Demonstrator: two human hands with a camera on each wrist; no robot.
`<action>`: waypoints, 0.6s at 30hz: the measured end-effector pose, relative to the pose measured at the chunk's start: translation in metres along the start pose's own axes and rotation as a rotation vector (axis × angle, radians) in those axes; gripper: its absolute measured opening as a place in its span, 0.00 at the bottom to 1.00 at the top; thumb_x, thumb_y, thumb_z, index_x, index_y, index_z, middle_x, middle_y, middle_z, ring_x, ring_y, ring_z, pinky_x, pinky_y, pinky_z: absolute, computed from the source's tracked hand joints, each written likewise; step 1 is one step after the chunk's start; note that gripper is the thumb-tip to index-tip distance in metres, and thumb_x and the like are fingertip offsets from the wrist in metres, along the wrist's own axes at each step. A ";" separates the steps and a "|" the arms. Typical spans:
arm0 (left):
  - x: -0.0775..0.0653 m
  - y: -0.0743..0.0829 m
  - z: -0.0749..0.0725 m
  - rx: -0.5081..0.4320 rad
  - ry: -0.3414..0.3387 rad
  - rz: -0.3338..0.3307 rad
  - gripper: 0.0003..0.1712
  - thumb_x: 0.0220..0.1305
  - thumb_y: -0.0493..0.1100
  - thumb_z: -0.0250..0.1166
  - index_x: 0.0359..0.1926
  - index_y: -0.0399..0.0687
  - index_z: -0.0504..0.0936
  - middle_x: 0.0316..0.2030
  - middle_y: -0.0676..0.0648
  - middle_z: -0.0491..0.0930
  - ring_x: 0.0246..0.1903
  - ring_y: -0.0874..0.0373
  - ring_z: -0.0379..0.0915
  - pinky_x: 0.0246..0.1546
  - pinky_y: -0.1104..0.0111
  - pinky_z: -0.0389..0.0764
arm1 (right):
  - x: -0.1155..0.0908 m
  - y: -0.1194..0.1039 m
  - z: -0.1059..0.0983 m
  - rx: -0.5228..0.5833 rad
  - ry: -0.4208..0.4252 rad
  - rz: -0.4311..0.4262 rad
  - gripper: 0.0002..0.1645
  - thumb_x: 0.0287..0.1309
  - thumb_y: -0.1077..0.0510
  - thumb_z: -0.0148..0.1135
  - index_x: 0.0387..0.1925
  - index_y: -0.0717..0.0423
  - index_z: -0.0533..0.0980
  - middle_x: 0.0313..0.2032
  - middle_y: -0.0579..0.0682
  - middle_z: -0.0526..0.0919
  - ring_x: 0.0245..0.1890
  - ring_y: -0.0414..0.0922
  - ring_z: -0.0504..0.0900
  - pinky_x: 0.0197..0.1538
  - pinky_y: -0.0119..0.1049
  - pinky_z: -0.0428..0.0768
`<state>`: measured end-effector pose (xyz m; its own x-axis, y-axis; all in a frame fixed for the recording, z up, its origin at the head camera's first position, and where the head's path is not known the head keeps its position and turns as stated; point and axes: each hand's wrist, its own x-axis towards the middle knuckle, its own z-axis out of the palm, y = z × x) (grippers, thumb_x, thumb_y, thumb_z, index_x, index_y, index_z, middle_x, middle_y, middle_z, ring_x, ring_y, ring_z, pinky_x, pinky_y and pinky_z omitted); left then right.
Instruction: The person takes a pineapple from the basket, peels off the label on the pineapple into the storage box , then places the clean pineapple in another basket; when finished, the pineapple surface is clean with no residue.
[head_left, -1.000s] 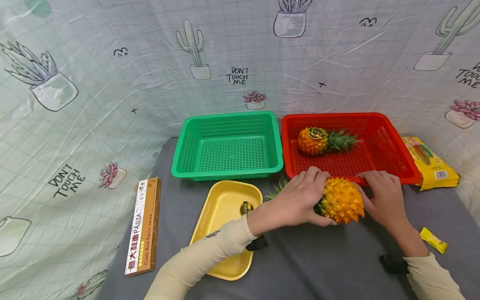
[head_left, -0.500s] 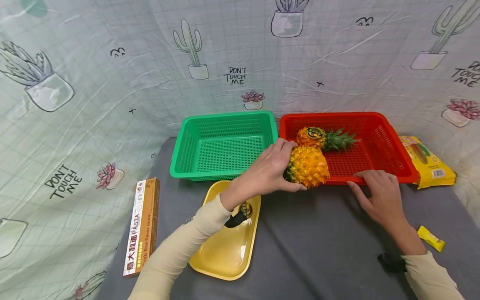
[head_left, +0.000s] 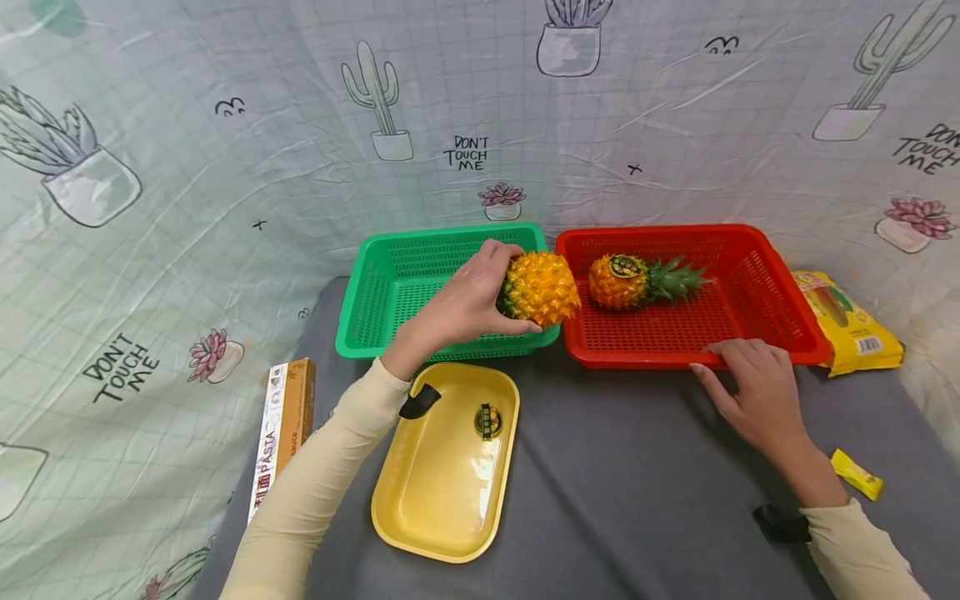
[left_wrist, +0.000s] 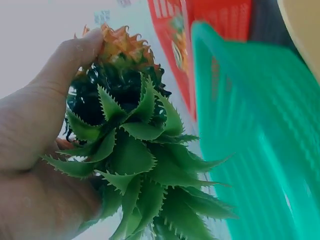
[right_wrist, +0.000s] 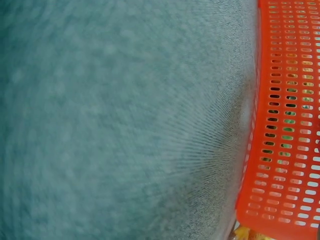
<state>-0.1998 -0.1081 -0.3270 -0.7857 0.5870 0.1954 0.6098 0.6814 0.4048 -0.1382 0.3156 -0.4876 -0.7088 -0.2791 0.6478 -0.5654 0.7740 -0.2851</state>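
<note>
My left hand (head_left: pixel 471 298) grips an orange pineapple (head_left: pixel 543 288) with a dark green base to its crown. It hangs over the right end of the green basket (head_left: pixel 349 321), close to the red basket (head_left: pixel 678 360). In the left wrist view the thumb presses the side of the pineapple (left_wrist: pixel 125 50), and its spiky leaves (left_wrist: pixel 145 165) point toward the camera. A second pineapple (head_left: pixel 619 283), bearing a dark round label, lies in the red basket. My right hand (head_left: pixel 756 396) rests at that basket's front rim with relaxed fingers; the right wrist view does not show the hand.
A yellow tray (head_left: pixel 442 483) with a round sticker (head_left: pixel 488 422) sits in front of the green basket. To the left stands a pasta box (head_left: pixel 288 417), partly behind my sleeve. A yellow bag (head_left: pixel 851 325) and a small yellow packet (head_left: pixel 857 475) lie at the right.
The left hand has carried the pineapple leftward and away from me, from before the red basket to over the green one. My right hand let the pineapple go and stays by the rim.
</note>
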 end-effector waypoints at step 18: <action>0.008 -0.084 -0.031 -0.002 -0.143 -0.150 0.56 0.59 0.60 0.80 0.76 0.38 0.61 0.67 0.38 0.64 0.60 0.46 0.69 0.63 0.52 0.72 | -0.002 -0.001 0.002 -0.013 -0.002 0.007 0.27 0.70 0.41 0.64 0.47 0.63 0.82 0.41 0.61 0.85 0.44 0.63 0.78 0.51 0.61 0.66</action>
<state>-0.2604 -0.1736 -0.3319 -0.8445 0.5356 0.0039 0.4870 0.7649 0.4216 -0.1368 0.3140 -0.4894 -0.7137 -0.2746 0.6444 -0.5545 0.7836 -0.2803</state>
